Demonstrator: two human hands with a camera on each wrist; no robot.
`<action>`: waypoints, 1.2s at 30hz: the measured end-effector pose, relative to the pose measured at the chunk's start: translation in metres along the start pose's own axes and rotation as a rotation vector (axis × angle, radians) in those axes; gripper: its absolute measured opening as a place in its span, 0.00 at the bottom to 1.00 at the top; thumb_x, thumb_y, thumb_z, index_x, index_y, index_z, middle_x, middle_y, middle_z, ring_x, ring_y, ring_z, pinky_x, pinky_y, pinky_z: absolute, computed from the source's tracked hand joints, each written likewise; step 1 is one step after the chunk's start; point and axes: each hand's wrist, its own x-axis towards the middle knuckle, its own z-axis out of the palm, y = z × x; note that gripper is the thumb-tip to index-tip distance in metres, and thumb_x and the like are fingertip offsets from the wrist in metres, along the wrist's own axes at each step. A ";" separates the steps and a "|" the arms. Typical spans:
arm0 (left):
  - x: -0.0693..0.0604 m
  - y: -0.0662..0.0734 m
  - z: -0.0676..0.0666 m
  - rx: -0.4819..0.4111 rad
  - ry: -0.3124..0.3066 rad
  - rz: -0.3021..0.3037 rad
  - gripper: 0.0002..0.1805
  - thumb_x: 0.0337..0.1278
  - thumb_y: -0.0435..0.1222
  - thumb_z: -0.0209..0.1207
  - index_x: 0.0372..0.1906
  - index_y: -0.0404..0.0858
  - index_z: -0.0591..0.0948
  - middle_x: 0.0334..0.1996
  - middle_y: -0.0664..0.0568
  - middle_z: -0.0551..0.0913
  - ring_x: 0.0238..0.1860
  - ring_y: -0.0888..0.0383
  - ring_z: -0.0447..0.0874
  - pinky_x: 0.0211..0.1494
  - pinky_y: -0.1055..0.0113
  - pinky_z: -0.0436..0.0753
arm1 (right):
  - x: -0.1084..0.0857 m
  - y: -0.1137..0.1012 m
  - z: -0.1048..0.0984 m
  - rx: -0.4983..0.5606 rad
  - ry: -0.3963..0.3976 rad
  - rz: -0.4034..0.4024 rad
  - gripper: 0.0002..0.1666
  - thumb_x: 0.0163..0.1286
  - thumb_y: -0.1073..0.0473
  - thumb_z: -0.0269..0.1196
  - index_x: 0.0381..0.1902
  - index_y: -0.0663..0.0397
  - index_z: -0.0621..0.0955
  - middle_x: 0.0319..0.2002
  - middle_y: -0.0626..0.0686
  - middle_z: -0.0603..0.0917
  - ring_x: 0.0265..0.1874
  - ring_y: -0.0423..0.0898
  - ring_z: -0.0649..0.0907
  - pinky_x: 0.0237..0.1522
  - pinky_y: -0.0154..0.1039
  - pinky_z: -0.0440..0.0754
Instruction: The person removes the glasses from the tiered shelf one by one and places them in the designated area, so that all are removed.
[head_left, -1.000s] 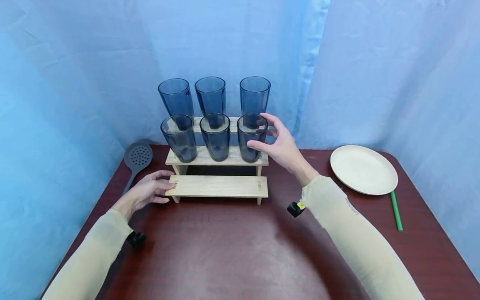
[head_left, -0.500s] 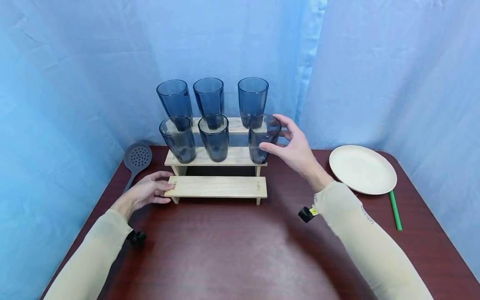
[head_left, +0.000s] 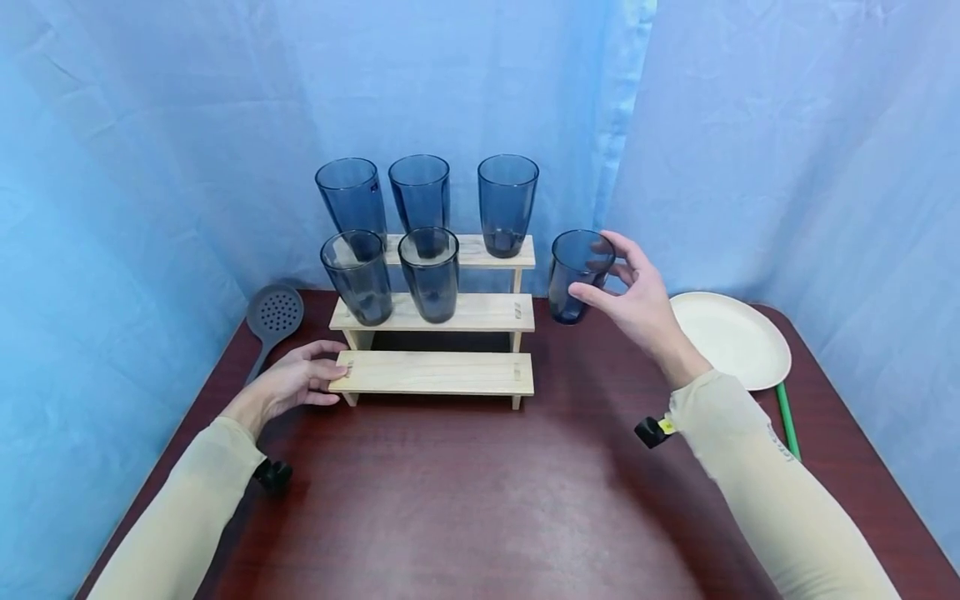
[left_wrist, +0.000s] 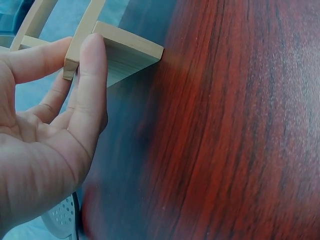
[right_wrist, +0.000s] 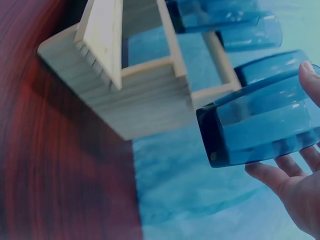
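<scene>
A three-step wooden rack (head_left: 431, 372) stands on the dark red table. My left hand (head_left: 288, 385) pinches the left end of its lowest step between thumb and fingers, as the left wrist view also shows. To the right of the rack, my right hand (head_left: 641, 304) holds a blue-grey drinking glass (head_left: 573, 279) upright in the air, thumb in front and fingers around the far side. Two similar glasses (head_left: 429, 279) stand on the middle step, towards its left and centre. The top step carries three more glasses (head_left: 506, 200). The bottom step bears nothing.
A grey slotted skimmer (head_left: 275, 315) lies at the table's left edge. On the right is a cream plate (head_left: 738, 342), partly behind my right arm, with a green stick (head_left: 786, 417) beneath its edge. Blue curtains (head_left: 465, 83) hang around the table.
My right hand has carried the glass off the right end of the middle step and out to the right. The left hand has kept its grip on the lowest step.
</scene>
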 end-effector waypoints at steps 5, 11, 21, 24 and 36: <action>-0.001 0.000 0.001 -0.001 0.001 0.006 0.36 0.68 0.34 0.62 0.74 0.37 0.59 0.48 0.43 0.78 0.38 0.54 0.85 0.42 0.59 0.89 | 0.003 0.021 -0.001 -0.021 0.002 0.048 0.50 0.63 0.58 0.75 0.78 0.48 0.62 0.68 0.52 0.70 0.62 0.55 0.77 0.44 0.30 0.84; 0.000 0.000 0.001 -0.001 0.000 0.016 0.35 0.67 0.33 0.63 0.73 0.37 0.60 0.49 0.43 0.79 0.39 0.54 0.86 0.41 0.59 0.89 | 0.003 0.041 0.003 0.000 -0.009 0.095 0.52 0.63 0.59 0.75 0.79 0.51 0.60 0.69 0.56 0.69 0.61 0.53 0.77 0.43 0.29 0.83; -0.002 0.003 0.004 0.051 0.023 0.010 0.37 0.67 0.36 0.63 0.74 0.37 0.59 0.48 0.44 0.79 0.36 0.56 0.84 0.39 0.61 0.88 | 0.005 0.066 0.013 -0.033 -0.031 0.138 0.54 0.63 0.50 0.75 0.79 0.48 0.59 0.70 0.52 0.69 0.66 0.52 0.75 0.53 0.40 0.82; -0.001 0.003 0.004 0.062 0.033 0.004 0.36 0.67 0.36 0.64 0.74 0.38 0.60 0.48 0.43 0.79 0.36 0.55 0.84 0.40 0.60 0.88 | 0.007 0.073 0.015 -0.051 -0.027 0.158 0.55 0.63 0.48 0.75 0.80 0.48 0.59 0.70 0.51 0.68 0.65 0.51 0.75 0.56 0.45 0.81; -0.001 0.002 0.002 0.068 0.022 0.016 0.37 0.68 0.37 0.63 0.75 0.37 0.59 0.50 0.42 0.78 0.37 0.55 0.84 0.42 0.59 0.88 | 0.011 0.085 0.022 -0.026 -0.002 0.176 0.56 0.62 0.47 0.75 0.80 0.50 0.58 0.71 0.51 0.68 0.66 0.51 0.75 0.58 0.50 0.80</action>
